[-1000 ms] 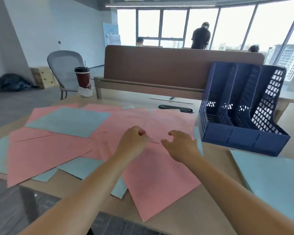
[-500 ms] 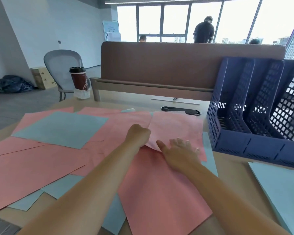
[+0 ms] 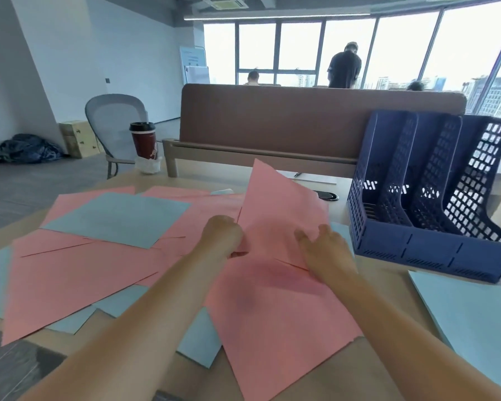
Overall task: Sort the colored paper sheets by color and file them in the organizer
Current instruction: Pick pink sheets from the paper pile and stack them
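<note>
**Pink sheet lifted at the organizer's edge**

I see the table (image 3: 368, 369) spread with loose paper, largest things first. The brown divider panel (image 3: 315, 123) runs across its far side. To the right stands the blue organizer (image 3: 411, 250), with three upright slots that I can count, all mesh-walled; nothing in them that I can make out.

I count at least five pink sheets on the table; they overlap, so the exact number is unclear. The biggest one nearest me (image 3: 275, 328) lies flat under my forearms. About six pale blue pieces show: one large blue sheet (image 3: 119, 217) on top of the pinks at left, one blue sheet (image 3: 480, 319) alone at right beside the organizer, the rest only as corners under the pinks.

One raised pink sheet (image 3: 275, 204) tilts up from the pile, just left of the organizer. My left hand (image 3: 223, 235) is closed, pinching its lower left edge. My right hand (image 3: 324, 247) lies flat, fingers spread, on the same sheet.

One dark red cup (image 3: 144, 141) with a black lid stands at the far left; its print is too small to read.
</note>
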